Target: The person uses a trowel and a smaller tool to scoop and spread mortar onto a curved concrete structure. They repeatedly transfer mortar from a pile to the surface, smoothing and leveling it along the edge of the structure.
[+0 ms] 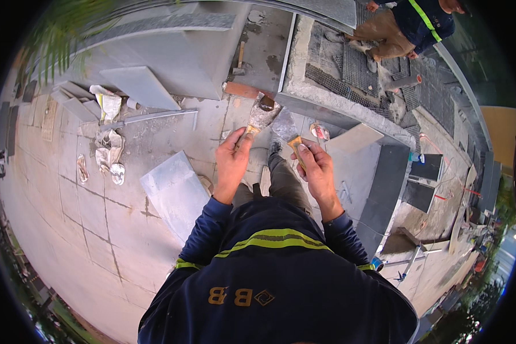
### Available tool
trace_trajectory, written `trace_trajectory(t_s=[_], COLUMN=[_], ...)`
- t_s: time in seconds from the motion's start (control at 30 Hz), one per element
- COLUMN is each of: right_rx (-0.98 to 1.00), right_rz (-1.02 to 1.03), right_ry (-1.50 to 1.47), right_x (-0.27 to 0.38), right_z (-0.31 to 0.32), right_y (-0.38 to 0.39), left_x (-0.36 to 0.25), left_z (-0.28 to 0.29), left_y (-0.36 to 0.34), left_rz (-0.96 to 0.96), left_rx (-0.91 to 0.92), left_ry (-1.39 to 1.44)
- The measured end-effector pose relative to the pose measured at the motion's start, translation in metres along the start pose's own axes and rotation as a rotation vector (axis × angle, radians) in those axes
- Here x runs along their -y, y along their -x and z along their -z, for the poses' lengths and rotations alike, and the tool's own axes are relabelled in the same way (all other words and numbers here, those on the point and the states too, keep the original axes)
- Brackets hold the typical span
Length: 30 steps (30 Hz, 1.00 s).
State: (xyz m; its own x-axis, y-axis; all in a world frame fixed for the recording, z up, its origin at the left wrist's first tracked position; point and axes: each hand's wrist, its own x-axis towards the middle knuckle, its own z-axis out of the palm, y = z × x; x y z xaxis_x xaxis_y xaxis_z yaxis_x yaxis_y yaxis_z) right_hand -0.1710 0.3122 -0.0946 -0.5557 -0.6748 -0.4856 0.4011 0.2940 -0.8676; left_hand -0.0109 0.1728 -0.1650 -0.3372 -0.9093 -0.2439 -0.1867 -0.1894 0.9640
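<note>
My left hand [233, 157] is closed around the pale handle of a putty knife [256, 122], whose wide, smeared blade points away from me. A dark brownish dab [266, 103] shows near the end of that blade. In my right hand [317, 172] I grip a second putty knife [284, 123] by its yellowish handle. Its grey blade slants up and left, close beside the first one; whether the two blades touch, I cannot tell. Both tools are in front of my body, above the paved floor [212, 123].
A grey slab [175, 189] lies at my left, near white bags [109, 146]. A hammer [241, 60] and a reddish board [243, 90] are ahead. At right stands a low stone-edged wall [318, 110] with black grating [358, 71] behind it, where another person [410, 28] works.
</note>
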Motion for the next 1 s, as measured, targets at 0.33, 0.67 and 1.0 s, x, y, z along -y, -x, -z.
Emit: trace_trajectory(t_s=[0.33, 0.67, 1.0], right_rx=[0.007, 0.152, -0.329], right_rz=[0.244, 0.519, 0.539], right_ry=[0.239, 0.645, 0.924], right_x=[0.033, 0.046, 0.033], right_z=[0.126, 0.16, 0.091], right_y=[-0.181, -0.285, -0.302], left_x=[0.027, 0.035, 0.067], left_z=[-0.137, -0.14, -0.113], left_y=[-0.121, -0.225, -0.31], left_rz=[0.223, 0.466, 0.01], left_rx=[0.289, 0.53, 0.44], left_ry=[-0.146, 0.127, -0.406])
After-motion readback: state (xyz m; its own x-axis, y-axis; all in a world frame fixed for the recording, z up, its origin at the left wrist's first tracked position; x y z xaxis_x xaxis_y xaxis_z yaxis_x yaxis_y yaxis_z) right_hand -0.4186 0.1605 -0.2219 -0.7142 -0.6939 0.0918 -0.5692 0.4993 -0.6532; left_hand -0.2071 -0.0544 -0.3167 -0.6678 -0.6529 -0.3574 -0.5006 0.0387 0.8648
